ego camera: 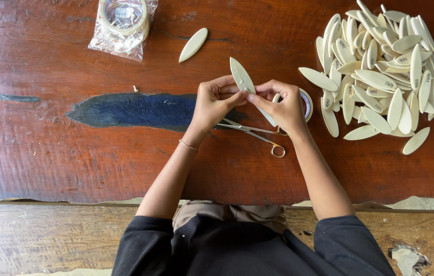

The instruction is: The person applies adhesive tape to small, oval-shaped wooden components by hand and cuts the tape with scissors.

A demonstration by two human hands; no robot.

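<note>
My left hand (216,102) and my right hand (280,105) meet over the dark red wooden table (48,143). Together they hold a pale, pointed oval wooden piece (240,75) that sticks up and away from my fingers. Both sets of fingertips pinch its lower part. Under my right hand lies a roll of tape (306,104), partly hidden. Slim metal scissors (258,135) rest on the table just below my hands.
A large heap of the same pale oval pieces (380,76) lies at the right. One single oval piece (193,45) lies apart near the top. A clear bag with tape rolls (123,25) sits top left. A wooden bench (48,235) runs along the near edge.
</note>
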